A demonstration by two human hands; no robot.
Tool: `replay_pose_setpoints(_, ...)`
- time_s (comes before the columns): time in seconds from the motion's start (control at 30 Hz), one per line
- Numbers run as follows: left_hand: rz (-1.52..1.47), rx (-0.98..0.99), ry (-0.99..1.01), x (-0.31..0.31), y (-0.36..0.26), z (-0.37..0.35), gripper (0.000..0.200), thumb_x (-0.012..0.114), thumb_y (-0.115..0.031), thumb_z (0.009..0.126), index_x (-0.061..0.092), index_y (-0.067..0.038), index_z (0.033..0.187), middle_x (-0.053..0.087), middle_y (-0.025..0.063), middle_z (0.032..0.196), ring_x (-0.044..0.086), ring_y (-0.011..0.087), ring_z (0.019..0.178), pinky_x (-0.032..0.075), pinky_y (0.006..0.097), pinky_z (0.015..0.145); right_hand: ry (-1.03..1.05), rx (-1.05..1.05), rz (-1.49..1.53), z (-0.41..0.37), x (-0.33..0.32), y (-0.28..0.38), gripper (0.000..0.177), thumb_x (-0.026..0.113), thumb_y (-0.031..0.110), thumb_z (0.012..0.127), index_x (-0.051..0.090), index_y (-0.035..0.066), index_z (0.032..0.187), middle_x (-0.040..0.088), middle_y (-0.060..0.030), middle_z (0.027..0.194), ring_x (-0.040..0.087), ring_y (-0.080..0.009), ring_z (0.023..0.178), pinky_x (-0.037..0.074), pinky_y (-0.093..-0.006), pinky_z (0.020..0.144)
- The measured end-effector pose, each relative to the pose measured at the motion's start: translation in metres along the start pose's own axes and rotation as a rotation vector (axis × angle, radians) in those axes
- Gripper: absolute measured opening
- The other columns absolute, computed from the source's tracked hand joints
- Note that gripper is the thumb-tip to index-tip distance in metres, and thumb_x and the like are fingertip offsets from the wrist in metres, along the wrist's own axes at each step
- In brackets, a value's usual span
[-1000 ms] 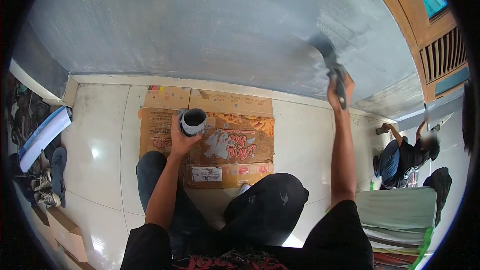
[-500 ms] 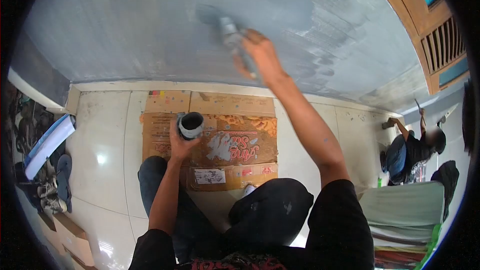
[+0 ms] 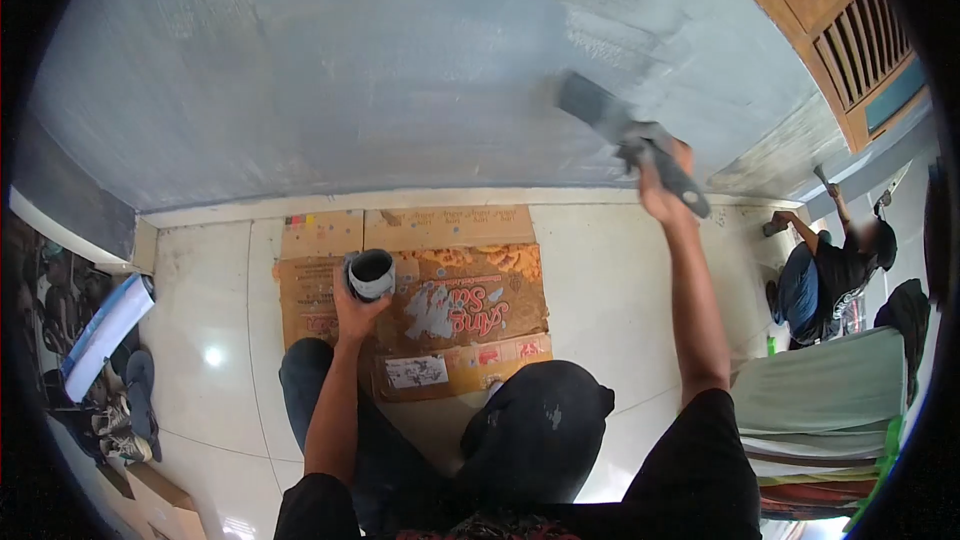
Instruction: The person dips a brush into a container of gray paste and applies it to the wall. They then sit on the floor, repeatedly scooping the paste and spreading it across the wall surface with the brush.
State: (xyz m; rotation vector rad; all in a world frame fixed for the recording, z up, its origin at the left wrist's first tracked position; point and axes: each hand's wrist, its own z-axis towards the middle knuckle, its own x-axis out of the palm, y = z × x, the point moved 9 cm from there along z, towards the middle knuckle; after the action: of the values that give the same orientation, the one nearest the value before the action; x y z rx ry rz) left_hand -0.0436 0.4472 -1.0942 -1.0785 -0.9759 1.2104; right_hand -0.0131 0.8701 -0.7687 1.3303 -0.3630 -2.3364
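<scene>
My left hand is wrapped round a paint-smeared cup with a dark inside, held upright over the flattened cardboard. In my right hand is a wide paintbrush, gripped by its grey handle, whose end has a hole. Its dark bristles point up and left at the grey wall; blur hides whether they touch it. Streaks and lighter patches mark the wall's coating.
Another person crouches by the wall at the right, holding tools. Slatted wooden woodwork edges the wall. Shoes, a cardboard box and a blue-white panel stand left; draped cloth hangs right. Pale tiles cover the floor.
My right hand has swept the paintbrush rightward and somewhat down across the wall. My left hand still holds the cup over the cardboard. The view has shifted slightly.
</scene>
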Motion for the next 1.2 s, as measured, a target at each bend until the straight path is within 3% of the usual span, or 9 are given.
replay_pose_setpoints(0.1,-0.066,0.014,0.011,0.0,0.018,0.0,0.074,0.084,-0.006,0.069,0.048,0.001,0.132,0.059,0.0149,0.124,0.061,0.0254,0.115,0.05,0.0401,0.099,-0.092,-0.478,0.183,0.039,0.025,0.074,0.024,0.056,0.007,0.09,0.069,0.007,0.111,0.071,-0.0142,0.089,0.068,-0.0298,0.071,0.056,-0.0381,0.074)
replay_pose_setpoints(0.17,0.011,0.043,-0.017,-0.004,0.02,-0.004,0.074,0.085,-0.007,0.069,0.048,0.001,0.132,0.059,0.0151,0.124,0.061,0.0255,0.115,0.05,0.0401,0.099,-0.137,-0.65,0.162,0.065,0.038,0.105,0.024,0.059,0.003,0.083,0.068,0.006,0.105,0.068,-0.0141,0.083,0.065,-0.0272,0.065,0.054,-0.0381,0.061)
replay_pose_setpoints(0.47,0.052,0.05,-0.083,-0.009,0.001,-0.004,0.076,0.087,-0.012,0.065,0.05,0.0,0.13,0.061,0.0148,0.121,0.061,0.0256,0.113,0.049,0.04,0.098,-0.299,-0.173,-0.22,0.031,-0.054,-0.036,0.02,0.063,0.004,0.085,0.069,0.002,0.104,0.069,-0.0195,0.091,0.067,-0.042,0.08,0.055,-0.0412,0.069)
replay_pose_setpoints(0.63,0.101,0.064,-0.108,-0.013,0.013,-0.001,0.078,0.088,-0.013,0.064,0.05,0.0,0.13,0.062,0.0151,0.12,0.062,0.0274,0.112,0.049,0.04,0.098,-0.235,0.131,-0.092,0.001,-0.095,-0.066,0.018,0.058,0.005,0.09,0.068,-0.001,0.103,0.07,-0.016,0.085,0.07,-0.0339,0.079,0.055,-0.0387,0.071)
replay_pose_setpoints(0.73,0.101,0.104,-0.113,-0.014,0.01,-0.003,0.079,0.088,-0.014,0.063,0.05,-0.001,0.131,0.062,0.0151,0.119,0.062,0.0288,0.112,0.05,0.0402,0.098,-0.237,-0.035,0.092,0.02,-0.074,0.033,0.018,0.059,0.005,0.091,0.069,0.0,0.104,0.071,-0.0131,0.088,0.071,-0.0246,0.08,0.056,-0.0365,0.071)
replay_pose_setpoints(0.8,0.1,0.064,-0.131,-0.014,0.008,-0.004,0.08,0.088,-0.013,0.063,0.049,-0.001,0.132,0.061,0.0147,0.119,0.062,0.0275,0.112,0.05,0.0405,0.097,-0.195,-0.472,-0.014,0.042,-0.032,0.102,0.019,0.06,0.006,0.092,0.071,0.004,0.108,0.071,-0.0113,0.097,0.069,-0.0193,0.082,0.056,-0.0358,0.071)
replay_pose_setpoints(0.9,0.02,0.049,-0.096,-0.012,-0.001,-0.004,0.079,0.087,-0.011,0.064,0.048,-0.001,0.133,0.06,0.0143,0.12,0.061,0.0263,0.113,0.05,0.0404,0.097,-0.126,-0.825,0.272,0.081,0.04,0.21,0.028,0.065,-0.003,0.079,0.068,0.004,0.105,0.071,-0.0128,0.098,0.07,-0.0288,0.086,0.059,-0.0407,0.076)
replay_pose_setpoints(1.07,-0.017,0.082,-0.069,-0.014,0.007,-0.005,0.077,0.085,-0.008,0.066,0.047,-0.001,0.133,0.059,0.014,0.122,0.061,0.0254,0.114,0.05,0.04,0.098,0.045,-0.697,0.189,0.13,0.111,0.269,0.032,0.067,-0.002,0.077,0.069,0.002,0.109,0.07,-0.0189,0.1,0.069,-0.0355,0.087,0.056,-0.0411,0.073)
replay_pose_setpoints(1.2,-0.035,0.035,-0.072,-0.02,0.003,-0.003,0.078,0.084,-0.006,0.065,0.047,-0.001,0.133,0.059,0.0138,0.122,0.061,0.0252,0.114,0.05,0.0395,0.099,-0.142,-0.632,0.073,0.13,0.069,0.181,0.032,0.067,0.0,0.077,0.069,0.003,0.108,0.068,-0.0207,0.093,0.067,-0.0394,0.082,0.055,-0.0427,0.071)
